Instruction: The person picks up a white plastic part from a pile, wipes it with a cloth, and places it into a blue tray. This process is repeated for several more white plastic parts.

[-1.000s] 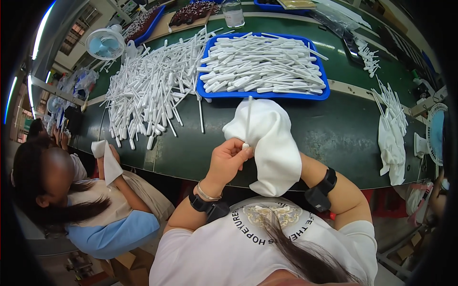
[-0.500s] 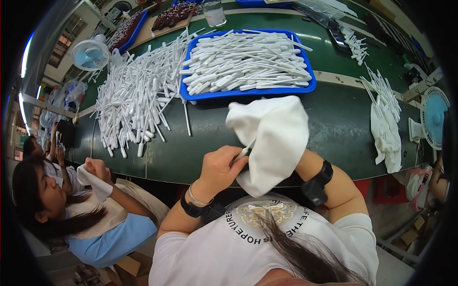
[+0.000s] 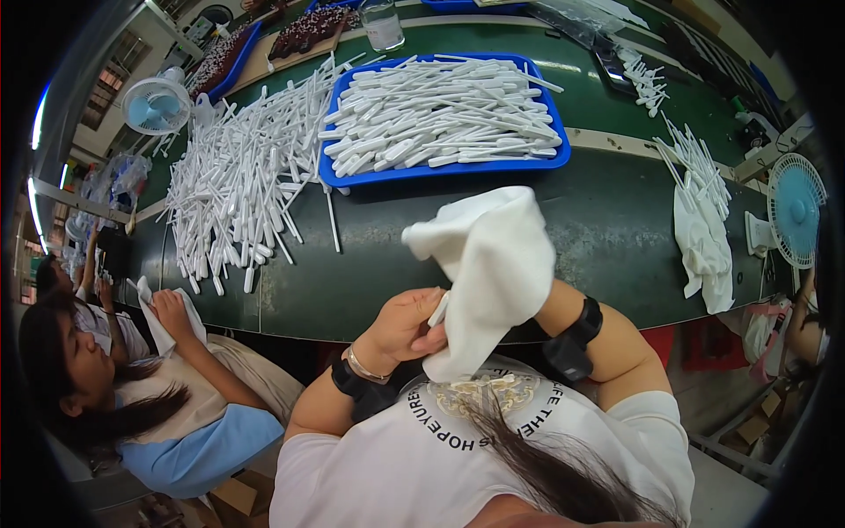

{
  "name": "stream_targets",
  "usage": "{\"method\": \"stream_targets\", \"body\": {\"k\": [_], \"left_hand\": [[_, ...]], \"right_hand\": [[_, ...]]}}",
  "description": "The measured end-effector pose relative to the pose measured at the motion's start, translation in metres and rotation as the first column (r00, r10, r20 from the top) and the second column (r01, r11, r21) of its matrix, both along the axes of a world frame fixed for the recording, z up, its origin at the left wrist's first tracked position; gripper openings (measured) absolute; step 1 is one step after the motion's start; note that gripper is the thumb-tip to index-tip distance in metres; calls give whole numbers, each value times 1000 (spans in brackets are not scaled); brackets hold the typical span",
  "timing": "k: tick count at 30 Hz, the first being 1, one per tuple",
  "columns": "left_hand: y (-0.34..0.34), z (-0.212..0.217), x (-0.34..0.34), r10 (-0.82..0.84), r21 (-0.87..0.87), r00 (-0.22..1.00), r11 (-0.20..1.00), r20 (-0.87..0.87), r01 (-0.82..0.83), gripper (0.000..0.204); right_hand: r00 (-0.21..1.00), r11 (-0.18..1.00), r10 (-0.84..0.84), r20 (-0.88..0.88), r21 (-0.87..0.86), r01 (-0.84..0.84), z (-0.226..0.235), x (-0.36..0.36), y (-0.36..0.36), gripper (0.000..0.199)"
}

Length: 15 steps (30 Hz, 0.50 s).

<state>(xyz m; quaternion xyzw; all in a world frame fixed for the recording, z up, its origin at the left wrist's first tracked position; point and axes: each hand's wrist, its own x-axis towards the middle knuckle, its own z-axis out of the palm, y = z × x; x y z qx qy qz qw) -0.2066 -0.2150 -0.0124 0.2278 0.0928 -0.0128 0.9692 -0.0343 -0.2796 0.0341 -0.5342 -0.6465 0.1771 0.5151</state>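
My left hand [image 3: 405,326] is closed around the bulb end of a white plastic dropper [image 3: 439,309], thumb and fingers pinching it. The rest of that dropper disappears behind a white cloth [image 3: 503,255]. The cloth is held up in front of my chest by my right hand, which it covers completely; only the wrist and forearm [image 3: 607,343] show, so the right fingers are hidden. Beyond the cloth, a blue tray [image 3: 458,175] is heaped with white droppers [image 3: 440,110]. A large loose pile of droppers [image 3: 238,185] lies left of the tray.
At the right, more droppers [image 3: 695,163] lie by a crumpled white cloth [image 3: 704,238], near a fan [image 3: 797,211]. A glass beaker [image 3: 382,25] stands behind the tray. Another person [image 3: 189,405] sits close on my left, holding a cloth [image 3: 158,317]. The green table's [image 3: 352,304] near edge is before me.
The cloth has shifted slightly left and turned upright. My left hand has rolled, its fingers now round the dropper's end beside the cloth. The neighbour's hands have moved.
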Motion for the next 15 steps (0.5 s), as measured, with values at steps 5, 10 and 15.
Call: {"method": "stream_targets", "body": {"k": [5, 10, 15], "left_hand": [[3, 0, -10, -67, 155, 994, 985, -82, 79, 31], [10, 13, -13, 187, 739, 982, 665, -24, -109, 26], [26, 26, -24, 310, 908, 892, -363, 330, -210, 19]], "right_hand": [[936, 927, -215, 278, 359, 107, 32, 6, 4, 21], [680, 970, -236, 694, 133, 202, -3, 17, 13, 22], [904, 934, -277, 325, 311, 174, -40, 31, 11, 23]]}}
